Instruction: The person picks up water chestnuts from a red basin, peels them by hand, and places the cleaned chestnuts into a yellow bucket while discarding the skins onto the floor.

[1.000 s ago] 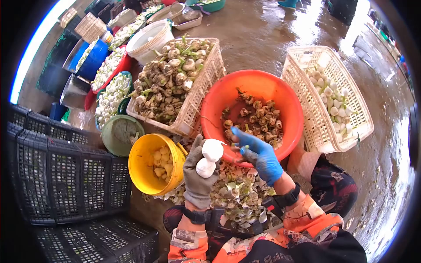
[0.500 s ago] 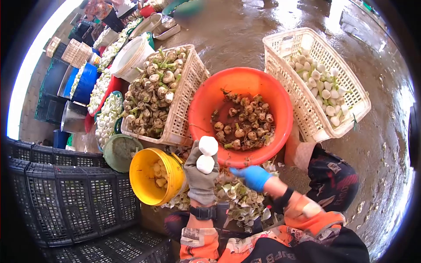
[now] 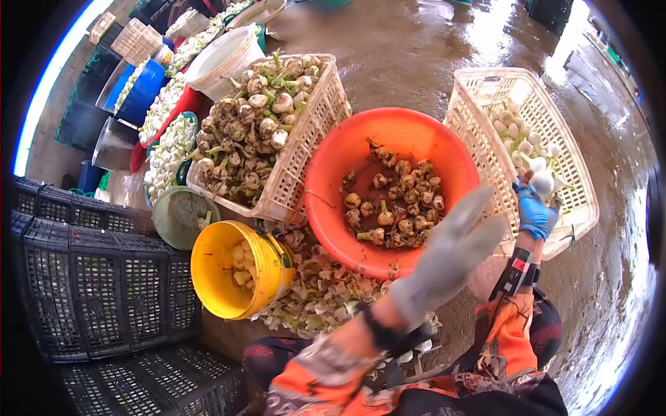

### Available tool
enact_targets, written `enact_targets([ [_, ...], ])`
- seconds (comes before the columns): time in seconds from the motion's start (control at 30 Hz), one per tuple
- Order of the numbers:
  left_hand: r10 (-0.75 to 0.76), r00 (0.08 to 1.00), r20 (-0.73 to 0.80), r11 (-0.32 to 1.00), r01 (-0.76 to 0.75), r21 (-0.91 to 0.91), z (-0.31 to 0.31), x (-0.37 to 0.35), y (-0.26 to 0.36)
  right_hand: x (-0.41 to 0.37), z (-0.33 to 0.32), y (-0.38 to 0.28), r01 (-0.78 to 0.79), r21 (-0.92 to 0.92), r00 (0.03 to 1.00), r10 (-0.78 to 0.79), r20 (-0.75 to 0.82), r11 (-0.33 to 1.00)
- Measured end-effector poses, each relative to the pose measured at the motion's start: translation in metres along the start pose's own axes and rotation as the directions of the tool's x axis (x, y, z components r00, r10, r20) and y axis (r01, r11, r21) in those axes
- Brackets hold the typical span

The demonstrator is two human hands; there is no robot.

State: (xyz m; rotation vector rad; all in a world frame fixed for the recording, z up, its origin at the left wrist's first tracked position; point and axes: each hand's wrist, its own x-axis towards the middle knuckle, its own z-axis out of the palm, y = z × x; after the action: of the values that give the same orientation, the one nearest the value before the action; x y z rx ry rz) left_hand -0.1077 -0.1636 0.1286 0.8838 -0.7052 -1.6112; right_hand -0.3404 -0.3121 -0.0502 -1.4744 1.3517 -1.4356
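Observation:
At the lower right my left hand (image 3: 452, 255), in a grey glove, is empty and blurred. Its fingers stretch past the near right rim of the orange-red tub (image 3: 325, 236). My right hand (image 3: 535, 213), in a blue glove, is inside the white crate (image 3: 580, 161) on the right, its fingers around a white garlic bulb (image 3: 543, 183). Peeled garlic bulbs (image 3: 510, 126) with green stems lie in that crate beyond the fingers. Brown, dirty garlic bulbs (image 3: 408, 197) cover part of the tub's bottom.
A second white crate (image 3: 320, 104), heaped with unpeeled garlic, stands left of the tub. The yellow bucket (image 3: 208, 295) holds pale pieces. Peelings (image 3: 322, 291) litter the wet floor. Black crates (image 3: 104, 291) stand at the left; basins of white bulbs (image 3: 166, 152) line up behind.
My left hand swung right from before the tub; the two white bulbs it held are gone from it. My right hand moved up and right into the white crate with a white bulb.

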Motion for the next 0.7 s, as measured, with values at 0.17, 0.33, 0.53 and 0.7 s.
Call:
enact_targets([
  [0.17, -0.276, 0.85, -0.449, 0.932, 0.351, 0.09, -0.103, -0.107, -0.014, -0.046, 0.108, -0.027, -0.344, 0.888, 0.938, 0.162, 0.307, 0.306],
  [0.33, -0.379, 0.699, -0.606, 0.907, 0.41, -0.094, -0.136, -0.118, -0.027, -0.088, 0.255, 0.054, -0.289, -0.354, 0.725, 0.445, 0.525, 0.889],
  [0.53, -0.321, 0.805, -0.499, 0.947, 0.28, -0.158, -0.129, -0.117, -0.014, -0.124, 0.31, 0.08, 0.128, -0.86, 0.497, 0.718, 0.487, 0.495],
  [0.7, -0.237, 0.858, -0.455, 0.965, 0.263, -0.006, -0.141, -0.122, -0.017, -0.138, 0.284, 0.106, 0.343, -0.746, 0.542, 0.529, 0.653, 0.57],
])
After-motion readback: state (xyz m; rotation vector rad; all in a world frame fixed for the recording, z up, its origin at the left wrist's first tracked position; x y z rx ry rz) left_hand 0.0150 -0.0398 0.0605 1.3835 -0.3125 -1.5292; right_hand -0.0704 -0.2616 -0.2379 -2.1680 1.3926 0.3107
